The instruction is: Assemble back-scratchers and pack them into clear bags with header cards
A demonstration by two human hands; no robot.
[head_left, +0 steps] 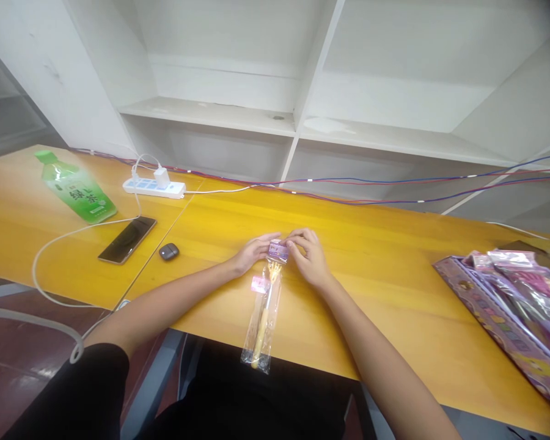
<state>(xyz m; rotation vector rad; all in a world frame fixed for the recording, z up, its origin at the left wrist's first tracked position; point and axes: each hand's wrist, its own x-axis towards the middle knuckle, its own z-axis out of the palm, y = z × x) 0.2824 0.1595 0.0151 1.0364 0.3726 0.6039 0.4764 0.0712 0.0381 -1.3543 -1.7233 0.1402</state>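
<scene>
A yellow back scratcher [262, 330] with a claw-like head and a metal shaft lies in a clear plastic bag, its handle end reaching past the front edge of the wooden table. The bag's top bears a purple header card [278, 251], and a small pink label [259, 284] shows beside the shaft. My left hand [253, 252] holds the card's left side, fingers fairly straight. At the card's right edge, my right hand [310, 255] pinches with thumb and bent fingers.
On the right stands a purple printed box [490, 324] filled with plastic-wrapped items. To the left are a green bottle [80, 189], a phone [128, 239], a black earbud case [168, 251] and a white power strip [153, 187]. Cables [348, 181] run along the shelf behind.
</scene>
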